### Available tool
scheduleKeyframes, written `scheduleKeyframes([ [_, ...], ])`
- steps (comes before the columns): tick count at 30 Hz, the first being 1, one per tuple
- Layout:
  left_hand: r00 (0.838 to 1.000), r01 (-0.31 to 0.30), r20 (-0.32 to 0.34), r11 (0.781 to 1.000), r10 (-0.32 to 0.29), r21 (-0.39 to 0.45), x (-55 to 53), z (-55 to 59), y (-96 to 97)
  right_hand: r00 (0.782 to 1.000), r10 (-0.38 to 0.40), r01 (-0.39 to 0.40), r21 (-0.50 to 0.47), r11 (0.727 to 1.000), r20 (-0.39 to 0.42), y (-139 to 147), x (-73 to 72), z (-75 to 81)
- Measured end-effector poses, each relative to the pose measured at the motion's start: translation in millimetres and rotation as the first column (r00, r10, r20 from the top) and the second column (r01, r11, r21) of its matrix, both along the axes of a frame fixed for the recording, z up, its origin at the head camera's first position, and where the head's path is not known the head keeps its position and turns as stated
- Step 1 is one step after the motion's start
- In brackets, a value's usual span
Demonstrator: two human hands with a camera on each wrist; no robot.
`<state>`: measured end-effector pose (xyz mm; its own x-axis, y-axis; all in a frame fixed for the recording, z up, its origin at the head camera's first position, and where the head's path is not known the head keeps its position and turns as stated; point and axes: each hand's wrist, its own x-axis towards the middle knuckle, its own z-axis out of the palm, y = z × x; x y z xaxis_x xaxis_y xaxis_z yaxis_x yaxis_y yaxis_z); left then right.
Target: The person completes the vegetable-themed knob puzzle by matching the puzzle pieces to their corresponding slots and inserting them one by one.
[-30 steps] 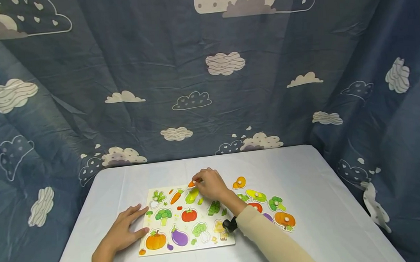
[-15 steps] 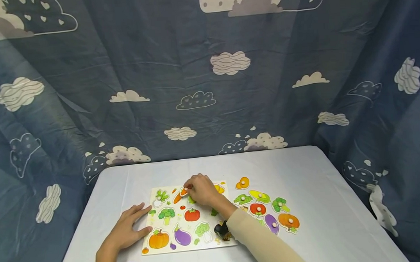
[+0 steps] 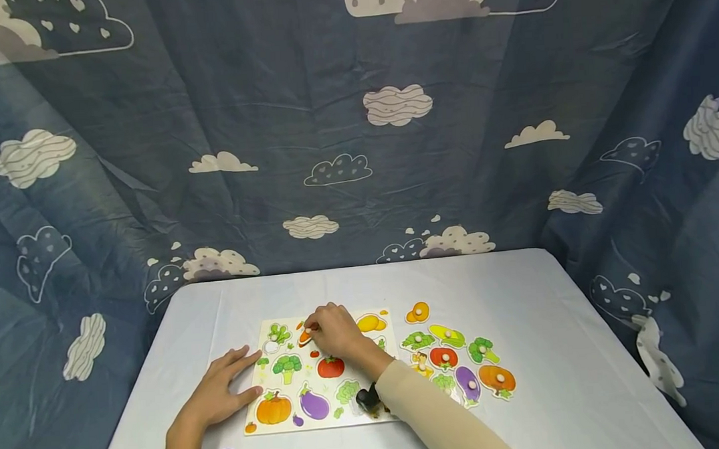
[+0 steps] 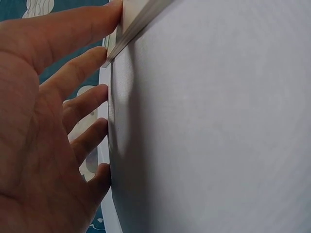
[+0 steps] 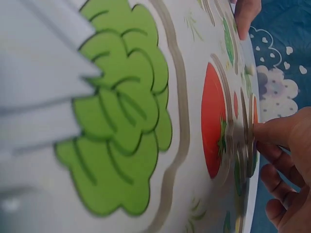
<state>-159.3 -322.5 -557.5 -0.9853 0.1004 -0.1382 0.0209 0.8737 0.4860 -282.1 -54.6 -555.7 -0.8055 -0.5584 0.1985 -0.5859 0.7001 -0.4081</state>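
A white vegetable puzzle board (image 3: 309, 374) lies on the table. Over its carrot picture, near the far edge, my right hand (image 3: 340, 332) pinches an orange carrot piece (image 3: 305, 337) between thumb and fingers. In the right wrist view a sliver of the carrot piece (image 5: 255, 111) shows at the fingertips, beyond the board's tomato picture (image 5: 214, 121); whether it sits in its recess cannot be made out. My left hand (image 3: 218, 385) rests against the board's left side with fingers spread. The left wrist view has thumb and index finger touching the board's edge (image 4: 138, 26).
Right of the board lie several knobbed pieces, among them corn (image 3: 447, 336), tomato (image 3: 444, 358), broccoli (image 3: 482, 350), eggplant (image 3: 467, 385) and pumpkin (image 3: 497, 381). A patterned blue curtain (image 3: 244, 209) hangs behind the white table (image 3: 583, 375).
My right hand has carried the carrot piece left and slightly nearer, from the board's far edge to the carrot picture. The left hand has stayed at the board's side.
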Motion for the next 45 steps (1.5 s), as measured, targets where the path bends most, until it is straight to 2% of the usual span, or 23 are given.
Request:
scheduleKeyframes([
  [8,1.000,-0.002,0.008,1.000,0.002,-0.001,1.7,2.7,2.7,1.000,0.002,-0.002,0.023,1.000,0.030,-4.5,3.4,1.2],
  [15,1.000,-0.001,-0.022,1.000,0.001,0.004,2.2,4.4,2.9,0.999,0.001,-0.002,0.032,0.999,0.042,-6.4,5.1,0.9],
  [33,1.000,-0.005,-0.019,1.000,0.005,0.019,0.0,2.2,1.9,0.999,0.012,-0.011,-0.023,1.000,0.032,-2.6,4.8,-5.5],
  [45,1.000,0.001,-0.013,1.000,-0.001,0.022,1.3,6.7,3.3,0.999,0.004,0.000,-0.081,0.997,0.049,17.4,4.9,7.5],
])
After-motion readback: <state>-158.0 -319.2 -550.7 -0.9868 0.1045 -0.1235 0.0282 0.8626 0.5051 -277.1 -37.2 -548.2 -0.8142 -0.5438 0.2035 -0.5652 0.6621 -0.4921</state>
